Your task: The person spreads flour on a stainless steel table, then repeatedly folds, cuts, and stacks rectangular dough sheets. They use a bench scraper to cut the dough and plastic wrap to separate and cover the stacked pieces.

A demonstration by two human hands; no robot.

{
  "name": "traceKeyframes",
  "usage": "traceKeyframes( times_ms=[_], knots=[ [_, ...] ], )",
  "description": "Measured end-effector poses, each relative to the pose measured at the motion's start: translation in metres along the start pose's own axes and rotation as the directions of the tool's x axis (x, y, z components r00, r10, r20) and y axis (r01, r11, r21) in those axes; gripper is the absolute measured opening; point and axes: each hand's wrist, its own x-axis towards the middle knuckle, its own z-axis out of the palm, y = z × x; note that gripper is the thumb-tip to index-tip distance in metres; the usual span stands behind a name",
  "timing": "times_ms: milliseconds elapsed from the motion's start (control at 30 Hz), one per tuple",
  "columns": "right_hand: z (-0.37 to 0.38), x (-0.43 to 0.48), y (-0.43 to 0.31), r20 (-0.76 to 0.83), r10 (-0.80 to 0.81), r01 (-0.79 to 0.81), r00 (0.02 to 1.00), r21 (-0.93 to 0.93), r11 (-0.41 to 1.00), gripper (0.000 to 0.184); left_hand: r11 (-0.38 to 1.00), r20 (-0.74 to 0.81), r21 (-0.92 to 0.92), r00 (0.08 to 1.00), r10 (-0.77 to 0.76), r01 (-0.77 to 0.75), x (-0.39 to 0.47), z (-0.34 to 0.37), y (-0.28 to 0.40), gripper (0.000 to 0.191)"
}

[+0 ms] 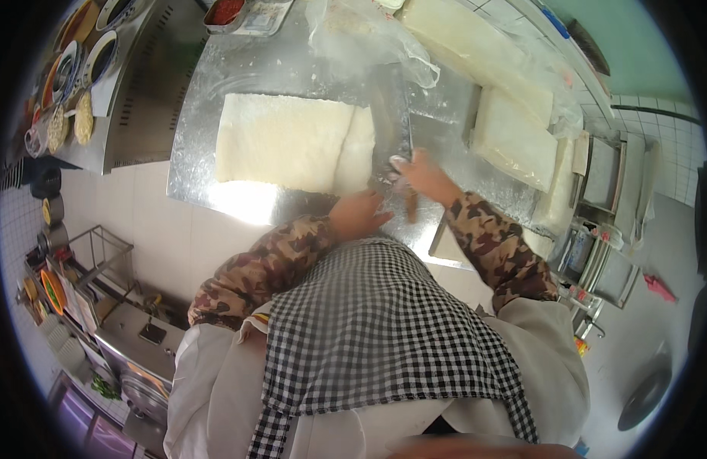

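A wide, pale dough sheet [284, 143] lies on the metal worktable [198, 74], with a fold or overlapping strip along its right side. My left hand [360, 215] is at the sheet's lower right corner, its thumb apart from the fingers; nothing shows in it. Right of the sheet is my right hand [428, 177], blurred, its fingertips at a whitish, shiny thing [398, 165] that I cannot identify. Below that hand a brown handle [410, 207], seemingly wooden, points towards me. Above it runs a long, thin metal edge, perhaps a blade; the hand partly hides how they join.
Stacked pale slabs under clear plastic [514, 137] line the table's right side. A plastic bag [370, 34] lies at the back, near a container of red food [224, 14]. Bowls [100, 57] stand on a steel counter at left. A metal rack [603, 172] is at right.
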Motion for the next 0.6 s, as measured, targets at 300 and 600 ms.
traceKeyframes(
  times_ms=[300,600],
  knots=[
    [-0.102,0.043,-0.008,-0.088,-0.456,0.258,0.885,-0.724,0.640,0.032,0.952,-0.198,0.306,0.979,0.046,0.017,0.016,0.023,-0.023,0.035],
    [-0.079,0.084,-0.032,0.072,-0.408,0.326,0.910,-0.733,0.597,0.025,0.847,-0.034,0.532,0.999,0.022,0.000,0.015,0.028,-0.025,0.061]
  ],
)
